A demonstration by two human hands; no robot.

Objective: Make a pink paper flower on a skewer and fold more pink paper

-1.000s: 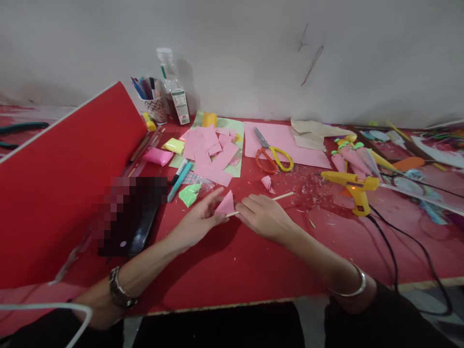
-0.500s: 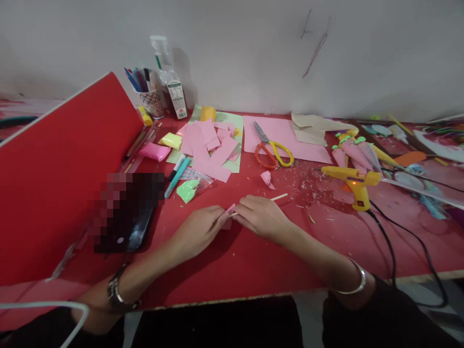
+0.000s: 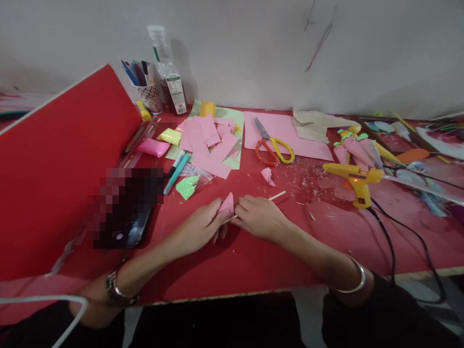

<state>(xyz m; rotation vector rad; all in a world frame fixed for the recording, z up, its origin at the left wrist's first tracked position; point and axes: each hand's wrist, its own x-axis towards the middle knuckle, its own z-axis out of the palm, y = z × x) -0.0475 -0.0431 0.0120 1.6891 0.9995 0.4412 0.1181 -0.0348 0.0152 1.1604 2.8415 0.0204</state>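
Both hands meet at the middle of the red table. My left hand pinches a small pink paper piece that stands up between thumb and fingers. My right hand lies over a thin wooden stick, fingers curled on it where it meets the paper. The stick's far end pokes out to the right of my right hand.
A phone lies left beside a leaning red board. Behind are pink paper scraps, scissors, a pink sheet, a pen cup and a bottle. A yellow glue gun with its cord lies right.
The pink paper lay folded low between my fingers half a second ago and now stands up again. Both hands stay together at the same spot; the view has tilted slightly.
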